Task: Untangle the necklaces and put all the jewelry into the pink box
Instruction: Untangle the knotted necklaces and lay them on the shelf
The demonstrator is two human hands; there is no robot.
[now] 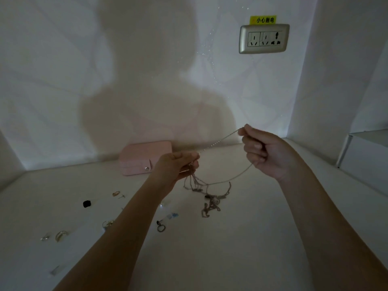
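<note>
Loose pieces (pixel 61 235): rings and earrings lie scattered over the left of the table (pixel 231 259), each apart from the others. None is in the box. Spread out like this, each can probably be picked up singly later.

Black piece (pixel 86 203): small and dark, among the loose pieces. What it is cannot be told.

Box (pixel 138 158): pink, lid down, snap clasp facing the person. It sits at the back of the table near the wall, just behind the left hand, and will need opening before anything goes in.

Left hand (pixel 176 164): fingers curled, pinching the necklaces where several strands bunch together. It seems to anchor the knotted side.

Chain (pixel 218 141): thin, silvery and beaded-looking, drawn taut in the air between the two hands and rising toward the right. Holding it taut likely helps tell one strand from the rest.

Tangle (pixel 210 198): fine strands hang from the left hand and end in a knotted clump resting on the table, with a small dark bit in it. One slack loop curves from there up to the underside of the right hand. Untangling looks far from done.

Right hand (pixel 262 152): higher than the left and well apart from it. Its fingers are curled, with thumb and forefinger pinching the chain's upper end.
</note>
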